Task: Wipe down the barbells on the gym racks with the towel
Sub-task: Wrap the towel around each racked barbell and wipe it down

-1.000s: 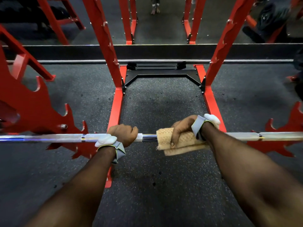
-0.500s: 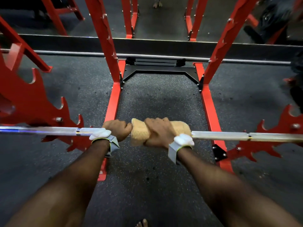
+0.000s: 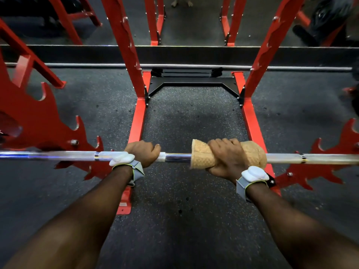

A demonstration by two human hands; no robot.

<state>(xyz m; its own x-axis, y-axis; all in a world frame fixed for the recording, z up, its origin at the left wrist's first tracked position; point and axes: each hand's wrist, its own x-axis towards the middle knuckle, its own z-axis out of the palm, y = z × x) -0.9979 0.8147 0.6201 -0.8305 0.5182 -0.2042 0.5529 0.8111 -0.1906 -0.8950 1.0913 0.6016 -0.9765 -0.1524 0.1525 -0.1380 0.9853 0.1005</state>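
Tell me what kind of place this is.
Most likely a gym's weight room: a steel barbell lies across red racks with notched hooks, over speckled black rubber flooring.

You have a single view, from the camera on your head. It faces forward and steeply down, so your left hand (image 3: pixel 142 153) and right hand (image 3: pixel 226 158) sit close, just below mid-frame on the bar (image 3: pixel 178 157). Beyond lie the floor (image 3: pixel 192 121) and the red rack (image 3: pixel 126 55). The wide lens bends the frame's edges.
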